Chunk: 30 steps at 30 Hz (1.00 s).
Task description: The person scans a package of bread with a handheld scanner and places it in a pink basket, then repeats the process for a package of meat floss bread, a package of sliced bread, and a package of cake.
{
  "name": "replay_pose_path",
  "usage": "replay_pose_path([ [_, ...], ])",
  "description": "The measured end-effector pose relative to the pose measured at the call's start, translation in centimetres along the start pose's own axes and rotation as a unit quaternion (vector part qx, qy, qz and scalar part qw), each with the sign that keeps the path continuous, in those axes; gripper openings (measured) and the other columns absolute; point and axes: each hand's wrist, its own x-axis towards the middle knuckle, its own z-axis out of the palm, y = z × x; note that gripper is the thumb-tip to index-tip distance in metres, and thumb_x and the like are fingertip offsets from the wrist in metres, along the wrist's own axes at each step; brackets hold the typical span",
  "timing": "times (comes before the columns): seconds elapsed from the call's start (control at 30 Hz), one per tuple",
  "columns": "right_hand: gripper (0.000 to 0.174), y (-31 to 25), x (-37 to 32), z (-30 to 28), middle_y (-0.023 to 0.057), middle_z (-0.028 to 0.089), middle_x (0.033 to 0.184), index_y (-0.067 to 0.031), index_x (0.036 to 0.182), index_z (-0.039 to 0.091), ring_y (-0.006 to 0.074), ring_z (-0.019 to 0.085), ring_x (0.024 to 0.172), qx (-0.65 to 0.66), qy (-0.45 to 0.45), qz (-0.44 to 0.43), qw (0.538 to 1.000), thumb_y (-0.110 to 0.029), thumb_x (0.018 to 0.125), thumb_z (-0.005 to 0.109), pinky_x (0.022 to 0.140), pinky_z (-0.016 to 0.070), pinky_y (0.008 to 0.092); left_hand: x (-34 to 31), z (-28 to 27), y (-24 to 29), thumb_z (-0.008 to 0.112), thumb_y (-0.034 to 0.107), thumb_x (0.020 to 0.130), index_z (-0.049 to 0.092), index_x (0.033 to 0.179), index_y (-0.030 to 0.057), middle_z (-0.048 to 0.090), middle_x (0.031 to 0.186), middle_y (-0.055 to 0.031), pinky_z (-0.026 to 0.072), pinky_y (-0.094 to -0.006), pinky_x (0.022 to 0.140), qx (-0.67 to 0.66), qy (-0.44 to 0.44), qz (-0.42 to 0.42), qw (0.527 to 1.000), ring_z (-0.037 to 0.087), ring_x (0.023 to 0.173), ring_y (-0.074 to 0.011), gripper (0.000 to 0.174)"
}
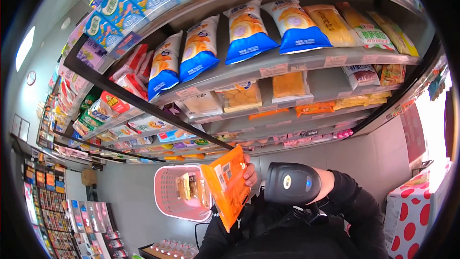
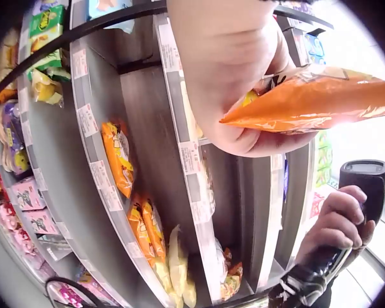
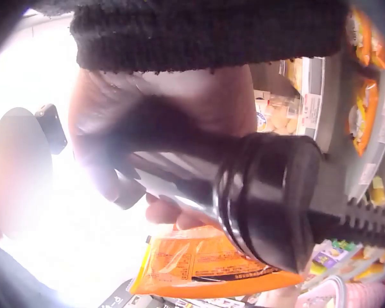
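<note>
An orange snack bag (image 1: 227, 187) with a white label and barcode is held upright in my left hand (image 1: 250, 171), whose fingers wrap its far edge. In the left wrist view, the fingers and thumb of that hand (image 2: 224, 77) pinch the bag (image 2: 327, 102). My right hand (image 2: 337, 221) grips the handle of a black barcode scanner (image 1: 291, 183), mostly hidden behind its head in the head view. Close by, in the right wrist view, the scanner handle (image 3: 263, 192) overlaps the orange bag (image 3: 199, 263); its coiled cord (image 3: 366, 221) runs off rightward.
A pink basket (image 1: 163, 199) with several packs inside stands left of the bag. Ahead, shelves (image 1: 273, 69) carry blue-and-white bags (image 1: 249, 33), bread packs and orange bags (image 1: 315, 109). A red-dotted box (image 1: 409, 223) is at right, bottled drinks (image 1: 175, 248) at lower left.
</note>
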Motion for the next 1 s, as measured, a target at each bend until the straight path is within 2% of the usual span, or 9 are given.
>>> replay_pose_path([
  [0.03,0.055,-0.6,-0.2,0.0,0.0106,0.046,0.11,0.0007,0.11,0.04,0.0162,0.043,0.099,-0.008,0.03,-0.015,0.999,-0.012,0.064,0.067,0.085,0.0345,0.0282,0.0,0.0,-0.1,0.046,0.041,0.078,0.041,0.101,0.0056,0.041,0.069,-0.0072,0.0393,-0.0271,0.049,0.003,-0.001,0.001,1.0,0.046,0.061,-0.0175,0.043],
  [0.17,0.053,-0.2,0.4,-0.1,0.0107,0.05,0.102,-0.0009,0.107,0.042,0.018,0.046,0.092,-0.025,0.026,-0.007,0.999,-0.013,0.062,0.068,0.082,0.0369,0.0303,0.4,0.1,-0.8,0.046,0.041,0.078,0.041,0.101,0.0055,0.041,0.069,-0.0071,0.0393,-0.027,0.049,0.011,-0.007,0.001,1.0,0.046,0.061,-0.0172,0.043],
  [0.4,0.055,0.7,0.9,0.1,0.011,0.05,0.103,-0.0014,0.109,0.041,0.0193,0.046,0.093,-0.041,0.034,-0.036,0.998,-0.013,0.062,0.068,0.082,0.0365,0.0302,0.8,0.2,-1.8,0.046,0.041,0.078,0.041,0.101,0.0054,0.041,0.069,-0.007,0.0393,-0.0269,0.05,0.015,-0.016,0.016,1.0,0.046,0.062,-0.0168,0.043],
  [0.5,0.055,0.9,0.9,-0.1,0.0108,0.049,0.104,-0.0015,0.109,0.041,0.0193,0.046,0.093,-0.055,0.01,-0.038,0.998,-0.013,0.062,0.068,0.083,0.0363,0.0302,0.9,0.3,-2.1,0.046,0.041,0.078,0.041,0.101,0.0054,0.041,0.069,-0.007,0.0393,-0.0269,0.05,0.02,-0.02,0.026,0.999,0.046,0.062,-0.0165,0.043],
  [0.77,0.055,1.3,0.2,-0.7,0.0097,0.051,0.103,-0.002,0.109,0.041,0.0186,0.046,0.094,-0.041,0.018,-0.007,0.999,-0.012,0.063,0.068,0.084,0.0361,0.0295,0.5,0.2,-2.3,0.046,0.041,0.078,0.041,0.101,0.0053,0.04,0.068,-0.0068,0.0394,-0.0268,0.051,0.041,-0.008,0.057,0.997,0.045,0.062,-0.016,0.042],
  [0.83,0.054,1.1,-0.3,-1.0,0.0086,0.052,0.1,-0.0021,0.109,0.041,0.0177,0.047,0.092,-0.045,0.031,0.009,0.998,-0.011,0.063,0.068,0.083,0.0367,0.0291,0.3,-0.6,-2.5,0.046,0.041,0.078,0.041,0.101,0.0052,0.04,0.068,-0.0068,0.0394,-0.0268,0.051,0.05,0.016,0.069,0.996,0.045,0.063,-0.0158,0.042],
  [0.9,0.05,1.2,-1.1,-1.4,0.0061,0.056,0.093,-0.0025,0.107,0.042,0.0148,0.05,0.087,0.14,-0.001,0.114,0.984,-0.009,0.064,0.067,0.08,0.0386,0.0281,-0.5,-2.4,-3.2,0.046,0.04,0.078,0.041,0.101,0.0052,0.04,0.068,-0.0068,0.0394,-0.0267,0.051,0.028,0.079,0.097,0.992,0.045,0.063,-0.0157,0.042],
  [0.93,0.05,2.1,-1.5,-1.5,0.0061,0.056,0.093,-0.0025,0.107,0.042,0.0148,0.05,0.087,0.139,0.001,0.117,0.983,-0.009,0.064,0.067,0.08,0.0386,0.0281,-1.2,-3.9,-3.9,0.046,0.039,0.08,0.041,0.106,0.0062,0.048,0.077,-0.0082,0.0441,-0.0315,0.062,-0.009,0.121,0.122,0.985,0.05,0.068,-0.0192,0.042],
  [1.0,0.046,4.6,-2.2,-1.8,0.0051,0.057,0.088,-0.0029,0.104,0.044,0.0131,0.052,0.083,0.097,0.071,0.054,0.991,-0.008,0.064,0.067,0.078,0.0397,0.0274,-2.2,-6.2,-3.7,0.045,0.038,0.081,0.041,0.11,0.0073,0.053,0.093,-0.0091,0.0439,-0.0359,0.075,0.015,0.294,0.081,0.952,0.053,0.083,-0.0224,0.043],
])
